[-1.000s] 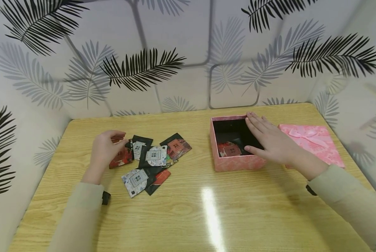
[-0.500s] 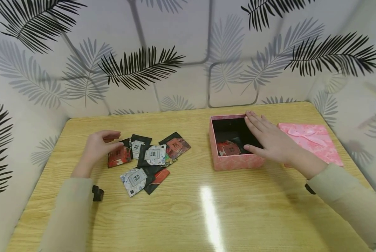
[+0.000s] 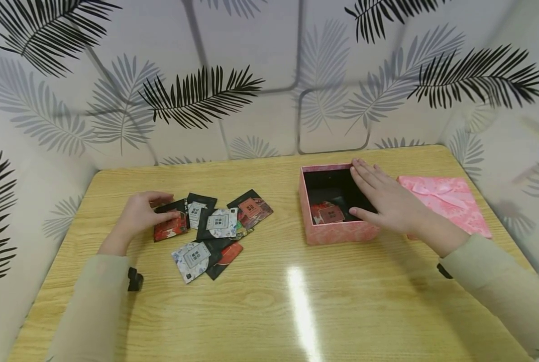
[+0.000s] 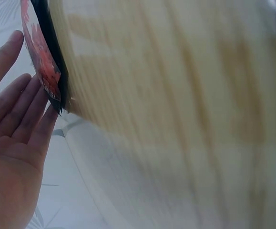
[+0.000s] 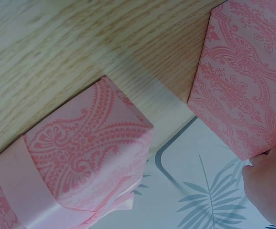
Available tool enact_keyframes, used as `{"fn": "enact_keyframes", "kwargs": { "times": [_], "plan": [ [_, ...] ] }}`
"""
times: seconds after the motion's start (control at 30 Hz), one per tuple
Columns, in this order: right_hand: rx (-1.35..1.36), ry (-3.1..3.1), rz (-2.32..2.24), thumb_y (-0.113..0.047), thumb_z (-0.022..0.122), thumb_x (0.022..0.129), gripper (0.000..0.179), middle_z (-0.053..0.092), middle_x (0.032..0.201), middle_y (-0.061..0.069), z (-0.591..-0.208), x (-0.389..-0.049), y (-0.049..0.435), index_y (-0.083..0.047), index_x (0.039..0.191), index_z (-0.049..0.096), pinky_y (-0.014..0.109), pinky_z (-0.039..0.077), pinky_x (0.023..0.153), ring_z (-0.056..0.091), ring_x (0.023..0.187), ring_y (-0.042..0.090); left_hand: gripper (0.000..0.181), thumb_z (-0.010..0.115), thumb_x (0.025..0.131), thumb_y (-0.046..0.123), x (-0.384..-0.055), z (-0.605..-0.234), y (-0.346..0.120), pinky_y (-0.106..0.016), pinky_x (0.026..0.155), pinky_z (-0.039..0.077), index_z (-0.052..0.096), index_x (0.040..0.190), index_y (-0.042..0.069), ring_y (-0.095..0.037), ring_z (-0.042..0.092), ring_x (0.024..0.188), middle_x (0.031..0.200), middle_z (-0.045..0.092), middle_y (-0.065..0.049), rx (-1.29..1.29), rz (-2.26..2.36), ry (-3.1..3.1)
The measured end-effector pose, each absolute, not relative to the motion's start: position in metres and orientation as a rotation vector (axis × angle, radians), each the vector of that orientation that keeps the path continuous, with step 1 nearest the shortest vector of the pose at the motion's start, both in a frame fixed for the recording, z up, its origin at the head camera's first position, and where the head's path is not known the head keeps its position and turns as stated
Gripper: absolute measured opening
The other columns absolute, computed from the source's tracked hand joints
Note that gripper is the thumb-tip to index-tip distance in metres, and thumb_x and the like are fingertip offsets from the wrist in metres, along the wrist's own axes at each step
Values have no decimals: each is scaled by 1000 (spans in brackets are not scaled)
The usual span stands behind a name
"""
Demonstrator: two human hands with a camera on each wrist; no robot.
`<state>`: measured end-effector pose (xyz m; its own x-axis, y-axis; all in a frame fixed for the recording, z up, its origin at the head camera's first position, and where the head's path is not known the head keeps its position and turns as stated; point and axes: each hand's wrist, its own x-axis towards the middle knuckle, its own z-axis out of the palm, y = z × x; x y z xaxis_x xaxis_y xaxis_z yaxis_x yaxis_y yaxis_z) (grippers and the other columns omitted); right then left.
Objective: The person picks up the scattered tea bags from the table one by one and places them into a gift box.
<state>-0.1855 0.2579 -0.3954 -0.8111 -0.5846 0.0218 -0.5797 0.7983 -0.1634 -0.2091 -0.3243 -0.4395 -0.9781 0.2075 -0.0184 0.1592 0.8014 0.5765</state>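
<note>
My left hand [image 3: 138, 216] is at the leftmost flat packet, a red and black sachet [image 3: 172, 230] lying on the table. Its thumb reaches over the sachet's face and its fingers lie along the far edge. In the left wrist view the thumb and fingers are spread around one end of the sachet [image 4: 42, 55]. My right hand [image 3: 387, 201] rests with straight fingers over the right side of an open pink box [image 3: 341, 235]. Inside that box lie a red sachet [image 3: 331, 214] and something dark. The right wrist view shows the box's patterned outer wall [image 5: 252, 71] beside the hand.
Several more sachets overlap in a pile, among them a white floral one [image 3: 221, 223] and a dark red one [image 3: 253, 208]. To the right of the box is its pink lid [image 3: 454, 201] with a ribbon bow. The wooden table [image 3: 233, 322] meets a leaf-patterned wall behind.
My left hand has shifted a little left, then lowered its thumb over the red and black sachet. My right hand stays on the box.
</note>
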Motion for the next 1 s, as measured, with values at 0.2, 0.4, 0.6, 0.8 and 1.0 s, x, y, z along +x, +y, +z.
{"fn": "enact_keyframes", "kwargs": {
  "times": [0.2, 0.4, 0.6, 0.8, 1.0],
  "plan": [
    [-960, 2952, -250, -50, 57, 107, 91, 11, 178, 23, -395, -185, 258, 4, 168, 18, 51, 12, 137, 10, 166, 40, 51, 85, 93, 19, -208, -440, -325, -63, 110, 51, 69, 135, -6, -49, 65, 126, 134, 70, -30, 336, 875, 2921],
    [-958, 2957, -254, -47, 59, 107, 90, 11, 178, 22, -397, -185, 258, 4, 168, 18, 51, 11, 137, 10, 167, 39, 49, 85, 93, 20, -208, -440, -325, -64, 110, 50, 71, 133, -5, -51, 64, 127, 135, 69, -30, 361, 837, 2940],
    [-941, 2963, -270, -46, 60, 106, 90, 11, 178, 21, -397, -184, 257, 3, 168, 18, 49, 8, 138, 8, 167, 38, 50, 85, 93, 19, -208, -440, -325, -63, 111, 49, 69, 135, -5, -49, 63, 128, 137, 68, -29, 357, 837, 2935],
    [-963, 2954, -256, -46, 59, 107, 89, 12, 178, 23, -394, -183, 257, 5, 167, 18, 49, 9, 138, 10, 166, 40, 51, 84, 93, 17, -206, -437, -323, -63, 112, 48, 69, 135, -5, -50, 63, 128, 136, 69, -30, 344, 840, 2945],
    [-966, 2955, -253, -46, 59, 107, 89, 12, 178, 23, -394, -184, 258, 5, 167, 18, 51, 11, 137, 10, 166, 40, 49, 86, 91, 17, -207, -438, -323, -65, 112, 47, 70, 132, -4, -50, 62, 127, 133, 69, -29, 367, 871, 2987]
  ]
}}
